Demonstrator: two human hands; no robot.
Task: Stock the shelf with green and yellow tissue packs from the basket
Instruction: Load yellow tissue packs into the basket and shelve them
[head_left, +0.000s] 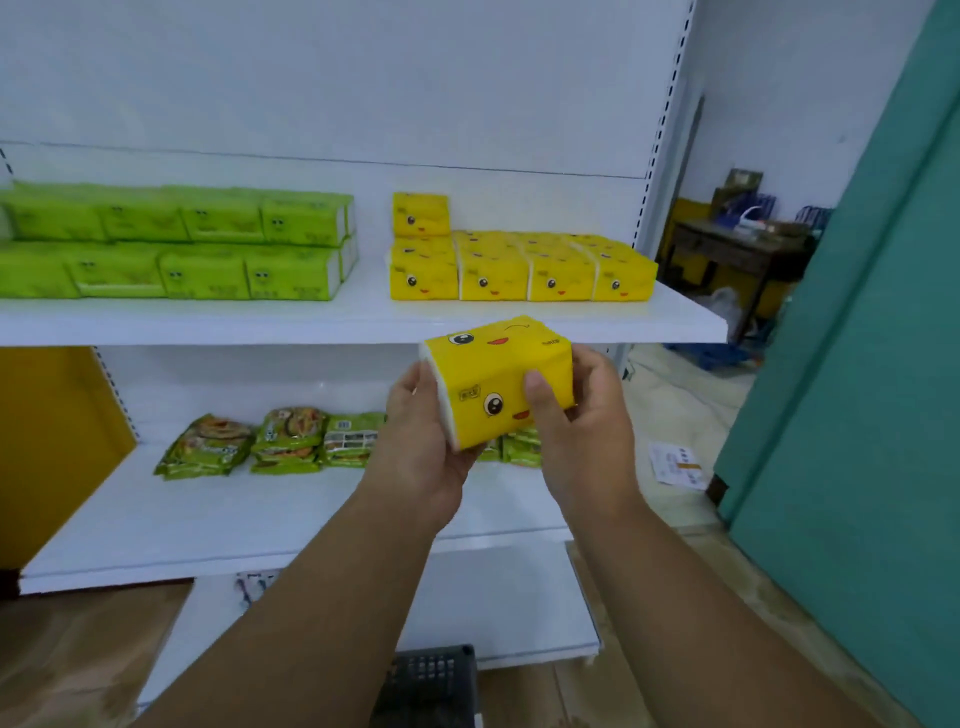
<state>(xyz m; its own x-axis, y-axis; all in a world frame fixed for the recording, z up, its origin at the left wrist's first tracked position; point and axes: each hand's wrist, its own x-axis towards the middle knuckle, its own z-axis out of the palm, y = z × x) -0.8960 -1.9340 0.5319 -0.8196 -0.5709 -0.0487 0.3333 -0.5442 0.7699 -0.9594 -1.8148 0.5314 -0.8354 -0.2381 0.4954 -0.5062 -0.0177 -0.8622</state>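
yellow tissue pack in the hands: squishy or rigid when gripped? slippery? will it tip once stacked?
Likely soft: the yellow tissue pack has rounded, bulging edges where the left hand and right hand hold it. The glossy wrap is probably a bit slippery. Its boxy shape should stack steadily: one pack already sits on the shelf row.
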